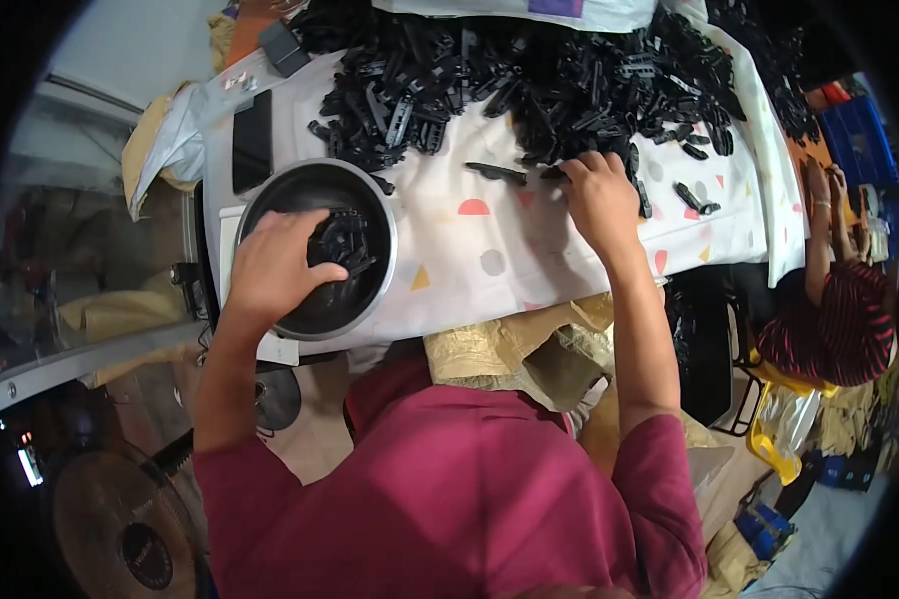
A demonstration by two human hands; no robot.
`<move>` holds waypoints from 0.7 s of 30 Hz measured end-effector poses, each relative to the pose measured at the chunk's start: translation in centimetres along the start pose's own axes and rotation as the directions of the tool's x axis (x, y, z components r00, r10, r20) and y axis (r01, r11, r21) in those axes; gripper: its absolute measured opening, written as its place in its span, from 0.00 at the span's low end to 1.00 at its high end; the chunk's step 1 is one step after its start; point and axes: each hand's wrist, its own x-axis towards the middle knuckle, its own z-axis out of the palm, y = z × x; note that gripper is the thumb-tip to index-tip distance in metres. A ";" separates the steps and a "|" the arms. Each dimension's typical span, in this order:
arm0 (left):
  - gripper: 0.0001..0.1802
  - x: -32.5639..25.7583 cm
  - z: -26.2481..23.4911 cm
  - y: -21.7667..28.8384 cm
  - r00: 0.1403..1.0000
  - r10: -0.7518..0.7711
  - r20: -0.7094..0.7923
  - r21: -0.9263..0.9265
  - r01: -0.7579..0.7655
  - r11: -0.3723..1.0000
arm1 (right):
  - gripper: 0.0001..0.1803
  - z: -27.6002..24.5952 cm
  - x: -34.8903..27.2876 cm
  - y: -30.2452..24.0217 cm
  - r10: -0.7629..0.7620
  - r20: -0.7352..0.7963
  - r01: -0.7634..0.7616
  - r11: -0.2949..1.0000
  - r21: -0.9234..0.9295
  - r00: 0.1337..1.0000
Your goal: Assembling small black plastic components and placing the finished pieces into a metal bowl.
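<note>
Right now the left hand [275, 265] reaches into a round metal bowl [370, 195] that sits at about nine o'clock on the desk [529, 265]. Its fingers curl loosely over a small cluster of black plastic parts [345, 240] lying in the bottom of the bowl; whether the grip has actually closed on any of them cannot be told, since the hand hides its own fingertips.

At about one o'clock from the bowl, the right hand [599, 195] lies palm down on the desk's white cloth, which is dotted with pink, yellow and grey shapes. Its fingertips press on the near edge of a big heap of black parts [539, 75], and the grip looks open and flat, touching pieces rather than clamping one. A single long black strip [496, 172] lies on the cloth just beside that hand, toward nine o'clock from it, apart from the heap. A few more loose black pieces [694, 198] lie at three o'clock from the hand.

The heap fills the whole twelve o'clock side of the desk. A dark phone [252, 140] lies flat at eleven o'clock from the bowl, close to its rim. Far off at three o'clock, another person in a red-and-black striped top [839, 324] sits beside the desk. A fan [120, 534] stands on the floor at seven o'clock.
</note>
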 end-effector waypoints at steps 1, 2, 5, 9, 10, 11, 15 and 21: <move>0.20 0.6 0.5 0.3 0.967 0.163 -0.198 -0.002 -0.166 0.986 | 0.08 0.5 0.3 0.4 -0.036 0.022 0.038 0.993 -0.109 0.999; 0.21 1.6 0.8 0.8 0.868 0.309 -0.388 0.025 -0.326 0.945 | 0.07 1.0 0.6 0.8 -0.070 0.049 0.079 0.973 -0.218 0.996; 0.12 6.2 2.6 4.9 0.820 0.438 -0.369 -0.096 -0.502 0.859 | 0.05 1.6 0.9 0.8 -0.062 0.073 0.081 0.952 -0.295 0.995; 0.12 12.6 6.0 10.1 0.784 0.545 -0.297 -0.025 -0.577 0.816 | 0.05 0.2 0.2 -0.1 -0.098 -0.092 0.089 0.991 -0.099 0.991; 0.12 13.5 6.3 10.7 0.800 0.580 -0.155 0.078 -0.575 0.814 | 0.06 -0.4 -0.2 -0.8 0.131 -0.041 -0.115 0.954 0.278 0.991; 0.11 13.9 5.9 11.7 0.801 0.599 -0.007 0.178 -0.589 0.789 | 0.08 -0.8 -0.7 -0.7 0.331 0.088 -0.316 0.740 0.594 0.939; 0.09 10.9 2.9 14.0 0.980 0.195 0.041 -0.842 -0.071 0.534 | 0.12 -2.9 -3.4 -2.4 0.424 0.203 -0.196 -0.060 0.979 0.883; 0.10 6.5 3.6 13.2 0.912 0.255 -0.322 -0.946 -0.321 -0.047 | 0.10 -4.6 -4.3 -6.7 0.474 -0.032 0.151 -0.215 0.965 0.880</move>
